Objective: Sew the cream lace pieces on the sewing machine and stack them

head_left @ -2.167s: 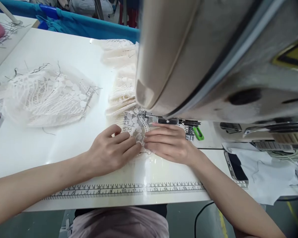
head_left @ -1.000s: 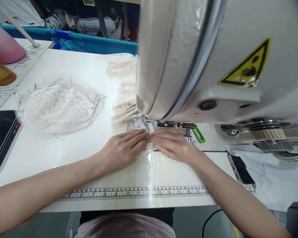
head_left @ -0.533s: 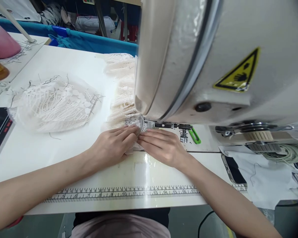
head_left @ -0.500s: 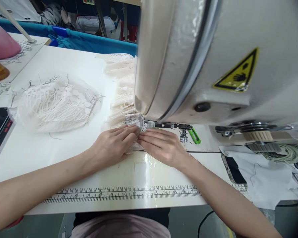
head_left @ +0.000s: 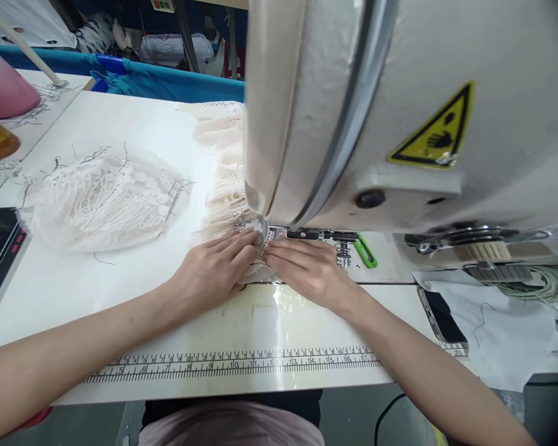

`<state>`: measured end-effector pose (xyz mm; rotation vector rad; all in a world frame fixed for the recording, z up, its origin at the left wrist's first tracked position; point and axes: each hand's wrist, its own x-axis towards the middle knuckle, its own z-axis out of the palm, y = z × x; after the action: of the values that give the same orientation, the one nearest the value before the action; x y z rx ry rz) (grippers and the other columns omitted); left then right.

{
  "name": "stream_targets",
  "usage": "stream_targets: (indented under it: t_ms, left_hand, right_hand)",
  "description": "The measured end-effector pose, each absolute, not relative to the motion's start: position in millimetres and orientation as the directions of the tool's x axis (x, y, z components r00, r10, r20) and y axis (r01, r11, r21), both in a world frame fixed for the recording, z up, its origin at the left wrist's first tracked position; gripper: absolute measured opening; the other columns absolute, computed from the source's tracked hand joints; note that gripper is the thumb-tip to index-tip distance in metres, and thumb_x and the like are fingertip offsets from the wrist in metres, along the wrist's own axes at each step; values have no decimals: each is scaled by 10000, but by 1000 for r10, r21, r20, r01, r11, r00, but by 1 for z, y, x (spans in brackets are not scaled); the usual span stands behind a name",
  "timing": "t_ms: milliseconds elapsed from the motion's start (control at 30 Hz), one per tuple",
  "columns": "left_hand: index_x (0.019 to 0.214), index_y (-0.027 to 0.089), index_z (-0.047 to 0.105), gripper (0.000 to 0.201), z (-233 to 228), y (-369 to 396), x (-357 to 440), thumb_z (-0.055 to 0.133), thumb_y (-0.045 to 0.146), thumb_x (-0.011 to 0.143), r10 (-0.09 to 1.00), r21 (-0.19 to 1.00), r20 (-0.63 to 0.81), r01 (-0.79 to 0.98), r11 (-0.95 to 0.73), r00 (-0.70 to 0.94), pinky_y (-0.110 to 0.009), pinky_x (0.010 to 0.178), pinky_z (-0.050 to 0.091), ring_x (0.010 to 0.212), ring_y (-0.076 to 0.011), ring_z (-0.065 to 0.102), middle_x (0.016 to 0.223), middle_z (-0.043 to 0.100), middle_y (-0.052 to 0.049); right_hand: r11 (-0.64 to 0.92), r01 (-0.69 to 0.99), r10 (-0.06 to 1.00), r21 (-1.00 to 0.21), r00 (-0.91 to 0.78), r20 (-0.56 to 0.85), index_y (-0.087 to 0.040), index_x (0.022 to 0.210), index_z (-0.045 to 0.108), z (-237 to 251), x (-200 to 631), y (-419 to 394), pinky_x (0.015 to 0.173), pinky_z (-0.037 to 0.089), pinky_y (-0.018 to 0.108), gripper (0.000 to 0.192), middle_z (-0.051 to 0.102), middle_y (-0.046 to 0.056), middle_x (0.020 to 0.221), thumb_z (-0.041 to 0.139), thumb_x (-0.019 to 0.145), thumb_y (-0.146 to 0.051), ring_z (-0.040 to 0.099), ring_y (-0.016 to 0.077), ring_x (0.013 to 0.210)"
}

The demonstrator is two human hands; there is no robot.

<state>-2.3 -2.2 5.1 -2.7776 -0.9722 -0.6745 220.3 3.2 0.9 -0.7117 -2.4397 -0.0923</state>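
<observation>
While your left hand (head_left: 214, 272) and right hand (head_left: 307, 272) lie flat, fingers extended, gripping nothing, you pin the lace piece (head_left: 255, 263) against the worktop (head_left: 121, 291) beside the sewing machine's presser foot (head_left: 279, 234), keeping it taut.

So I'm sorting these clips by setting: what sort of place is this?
Most likely a garment sewing workshop. An industrial sewing machine fills the view, both hands press lace flat at its needle, more lace pieces lie on the table, and a ruler runs along its front edge.
</observation>
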Motion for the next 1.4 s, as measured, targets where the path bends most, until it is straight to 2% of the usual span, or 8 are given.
stream_targets:
  t_ms: [267, 467, 633, 733, 1000, 1133, 1233, 1400]
  left_hand:
    - [1216, 46, 608, 388, 3, -1, -3, 463, 165, 876, 536, 2, 423, 591, -807, 730, -417, 937, 577, 1173, -292, 617, 1262, 643, -145]
    - [1267, 86, 608, 397, 2, -2, -3, 473, 232, 923, 538, -12, 389, 589, -808, 747, -438, 964, 561, 1213, -296, 588, 1316, 608, -116]
    - [1280, 102, 606, 406, 1, -1, -1, 436, 226, 932, 544, -6, 379, 590, -808, 749, -438, 976, 553, 1230, -289, 577, 1316, 611, -109]
    - [1285, 108, 604, 414, 0, 0, -1, 450, 231, 921, 551, 4, 377, 594, -805, 745, -439, 984, 547, 1234, -290, 573, 1320, 609, -109]
    - [1284, 98, 603, 406, 0, 4, 0, 453, 262, 944, 559, 4, 389, 605, -796, 732, -438, 992, 541, 1243, -302, 564, 1336, 589, -139]
    - [1278, 85, 595, 376, -2, 4, -1, 421, 160, 953, 475, -38, 416, 537, -843, 776, -409, 1042, 510, 1242, -260, 567, 1330, 594, -113]
    - [1245, 85, 614, 353, -2, 3, -3, 411, 135, 960, 429, -72, 416, 499, -864, 802, -367, 1002, 543, 1182, -231, 613, 1293, 622, -98]
    - [1227, 71, 627, 370, 4, 5, -10, 402, 166, 949, 439, -69, 411, 508, -859, 799, -372, 960, 571, 1158, -246, 625, 1248, 646, -115]
  right_hand:
    - [832, 549, 498, -78, -677, 542, -154, 1027, 665, -3, 226, 5, 884, 597, 284, 220, 736, 32, 1084, 571, 867, -36, 693, 146, 1001]
    - [814, 550, 552, -185, -636, 538, -149, 990, 695, -5, 231, 7, 840, 601, 266, 182, 735, 43, 1068, 567, 885, -74, 694, 151, 980]
    - [738, 589, 670, -331, -575, 471, -217, 1043, 713, -8, 233, 8, 862, 596, 301, 204, 728, 33, 1089, 561, 917, -165, 691, 161, 979]
    - [712, 607, 699, -354, -559, 447, -202, 1037, 713, -6, 233, 9, 852, 597, 295, 199, 731, 41, 1070, 543, 934, -190, 696, 158, 946]
    - [772, 599, 609, -212, -604, 514, -169, 1024, 699, -4, 233, 14, 842, 573, 281, 188, 736, 55, 1030, 537, 933, -148, 689, 155, 936]
    - [761, 617, 624, -199, -611, 487, -177, 1023, 698, -7, 233, 14, 846, 565, 275, 185, 732, 51, 1037, 540, 931, -147, 684, 151, 938]
    - [746, 643, 630, -174, -597, 497, -190, 1019, 698, -10, 232, 13, 847, 566, 262, 176, 728, 40, 1063, 545, 935, -165, 677, 144, 965]
    - [788, 615, 529, 15, -690, 495, -214, 1100, 656, -9, 229, 8, 811, 551, 247, 262, 716, 5, 1119, 543, 908, -77, 665, 122, 976]
